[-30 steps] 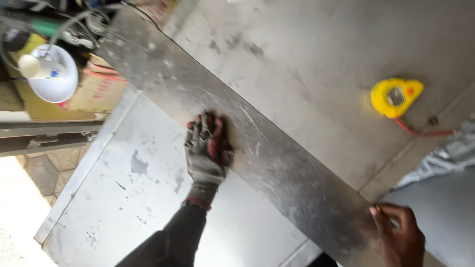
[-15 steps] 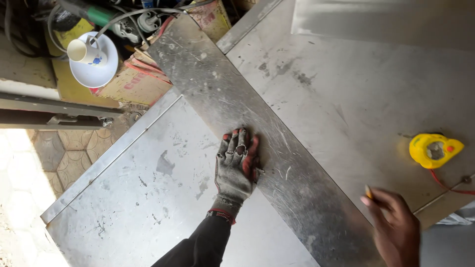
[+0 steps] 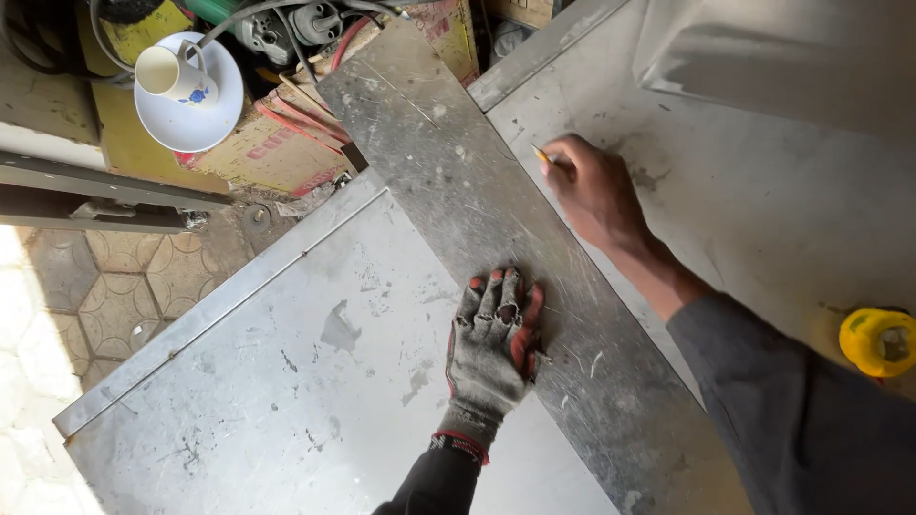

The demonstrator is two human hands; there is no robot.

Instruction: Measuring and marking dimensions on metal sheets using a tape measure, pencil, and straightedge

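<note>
Gloved left hand (image 3: pixel 493 345) lies spread flat on the metal strip (image 3: pixel 458 200) at centre frame; bare right hand (image 3: pixel 590 183) pinches a pencil (image 3: pixel 542 154) at the strip's right edge.

Yellow tape measure (image 3: pixel 879 340), edge-cropped

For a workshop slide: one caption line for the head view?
Gloved left hand pins a metal strip across sheet metal; bare right hand holds a pencil at its edge.
</note>
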